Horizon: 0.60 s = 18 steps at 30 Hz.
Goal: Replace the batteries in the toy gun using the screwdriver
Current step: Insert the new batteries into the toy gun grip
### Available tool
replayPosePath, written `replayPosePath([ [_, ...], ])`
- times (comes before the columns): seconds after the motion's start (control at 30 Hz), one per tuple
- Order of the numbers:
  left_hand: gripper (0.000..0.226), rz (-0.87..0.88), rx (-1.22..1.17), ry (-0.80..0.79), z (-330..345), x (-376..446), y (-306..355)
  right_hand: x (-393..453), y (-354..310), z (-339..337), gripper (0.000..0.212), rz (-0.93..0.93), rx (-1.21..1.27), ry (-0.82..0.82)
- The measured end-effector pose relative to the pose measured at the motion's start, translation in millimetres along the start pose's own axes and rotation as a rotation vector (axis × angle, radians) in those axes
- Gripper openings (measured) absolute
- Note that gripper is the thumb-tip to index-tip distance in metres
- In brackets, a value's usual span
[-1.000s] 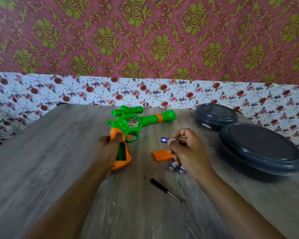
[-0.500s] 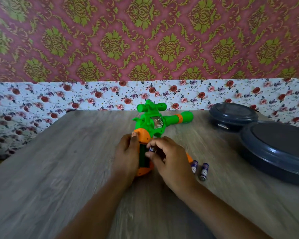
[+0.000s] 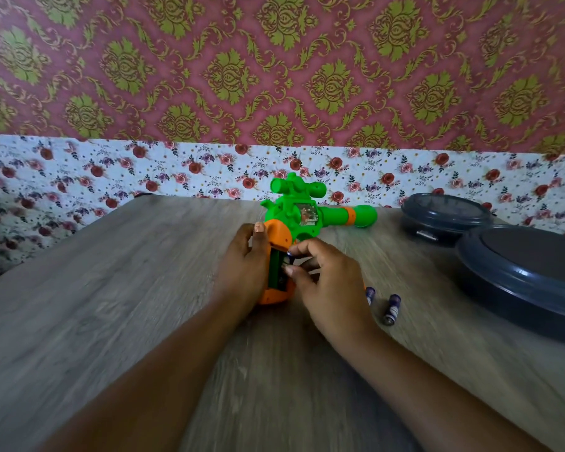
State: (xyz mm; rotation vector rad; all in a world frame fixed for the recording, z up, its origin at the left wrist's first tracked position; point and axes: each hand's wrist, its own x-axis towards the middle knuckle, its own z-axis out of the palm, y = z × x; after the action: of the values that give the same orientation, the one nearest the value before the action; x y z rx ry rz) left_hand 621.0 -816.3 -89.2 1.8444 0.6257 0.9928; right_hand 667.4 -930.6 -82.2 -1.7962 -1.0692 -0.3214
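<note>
A green and orange toy gun (image 3: pixel 302 216) lies on the wooden table (image 3: pixel 111 288), barrel pointing right. My left hand (image 3: pixel 242 272) grips its orange handle from the left side. The battery compartment (image 3: pixel 278 270) in the handle is uncovered. My right hand (image 3: pixel 327 282) pinches a blue battery (image 3: pixel 289 259) at the compartment's right edge. Two more blue batteries (image 3: pixel 391 309) lie on the table just right of my right wrist. The screwdriver and the orange cover are hidden behind my right hand and arm.
Two dark round lidded containers stand at the right: a small one (image 3: pixel 444 216) at the back and a large one (image 3: pixel 529 275) nearer. A floral-papered wall (image 3: pixel 177 171) closes the table's far edge.
My right hand carried the battery from the table's middle left to the gun's handle. The view has shifted, so the screwdriver and cover are out of sight.
</note>
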Motion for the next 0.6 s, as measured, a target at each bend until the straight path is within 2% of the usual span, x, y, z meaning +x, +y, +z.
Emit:
replayPosePath([
  [0.13, 0.029, -0.004, -0.011, -0.016, 1.2, -1.6, 0.7, 1.4, 1.3, -3.6, 0.028, -0.007, -0.047, -0.064],
  [0.6, 0.025, 0.018, -0.100, -0.034, 2.2, -2.6, 2.5, 7.7, 4.8, -5.1, 0.030, -0.058, -0.058, -0.111],
])
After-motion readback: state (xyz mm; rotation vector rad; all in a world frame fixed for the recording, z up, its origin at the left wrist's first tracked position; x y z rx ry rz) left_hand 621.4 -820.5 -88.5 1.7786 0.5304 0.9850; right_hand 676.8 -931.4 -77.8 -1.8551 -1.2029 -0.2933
